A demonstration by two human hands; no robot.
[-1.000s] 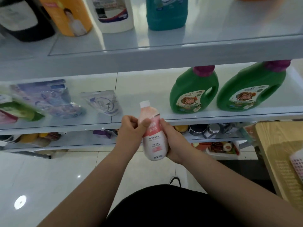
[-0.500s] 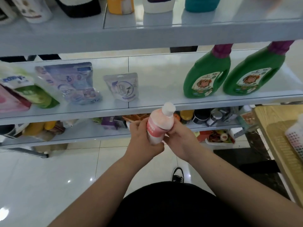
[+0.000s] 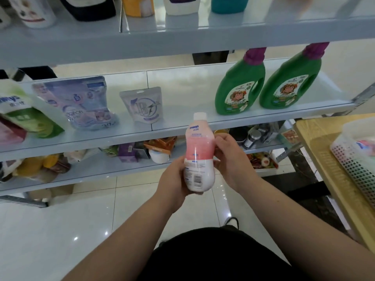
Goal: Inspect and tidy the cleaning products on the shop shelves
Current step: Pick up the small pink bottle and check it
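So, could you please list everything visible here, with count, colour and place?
shelves: three, pale grey
bottle: one, pink and white, in both hands
jugs: two, green with purple caps, middle tier, right
pouches: at least three, pale, lilac, green-white, middle tier, left
containers: several, white, black, yellow, teal, top tier
small goods: many, mixed colours, lower tier
table: one, light wood, right edge
basket: one, white, on the table
left hand: grips the bottle's base
right hand: holds the bottle's middle

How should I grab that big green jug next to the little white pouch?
Take the green jug by its handle. The loop sits on the jug's right side, below the purple cap, so reach in from the front right and curl round it. The body looks too wide for one hand.
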